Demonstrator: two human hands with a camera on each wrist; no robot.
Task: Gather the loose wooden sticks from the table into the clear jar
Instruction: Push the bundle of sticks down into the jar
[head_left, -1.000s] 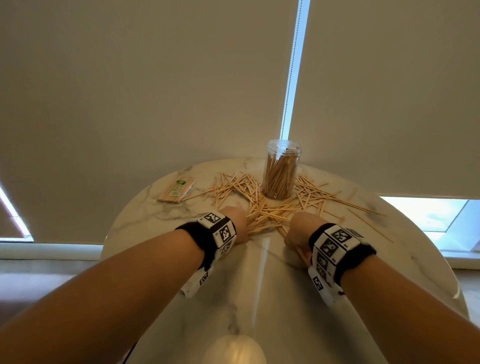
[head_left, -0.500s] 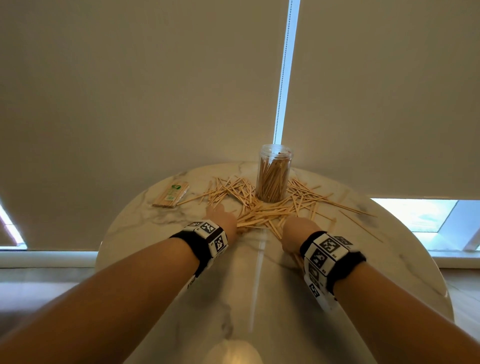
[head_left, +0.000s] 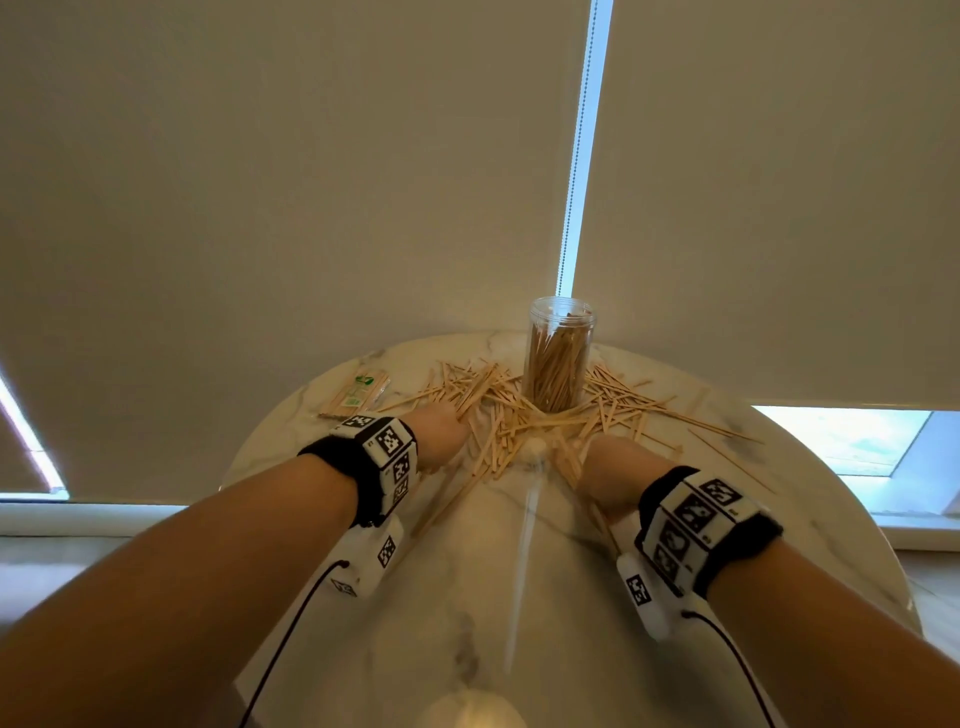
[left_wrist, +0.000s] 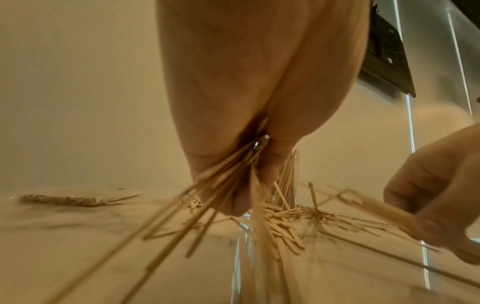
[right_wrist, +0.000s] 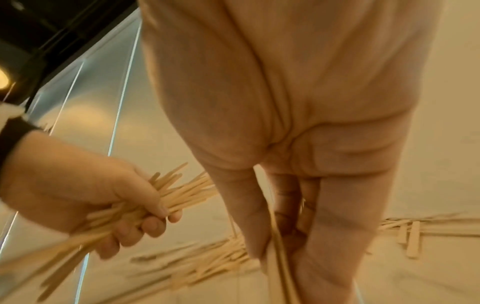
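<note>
A clear jar (head_left: 558, 358), open at the top and partly filled with upright wooden sticks, stands at the far side of the round marble table (head_left: 519, 597). Loose wooden sticks (head_left: 519, 415) lie scattered around its base. My left hand (head_left: 441, 436) is just left of the pile and grips a bundle of sticks (right_wrist: 145, 197) that splay out of the fist. My right hand (head_left: 605, 462) is on the right of the pile with its fingers (right_wrist: 285, 205) curled round a few long sticks (right_wrist: 281, 267). In the left wrist view the jar (left_wrist: 288, 176) shows just behind my left hand.
A flat wrapped packet of sticks (head_left: 358, 392) lies at the table's far left. Long thin sticks (head_left: 727, 441) trail out to the right of the jar. Pale roller blinds (head_left: 311, 182) hang right behind the table's far edge.
Both hands have moved forward into the pile, closer to the jar. The left hand has shifted left and further in.
</note>
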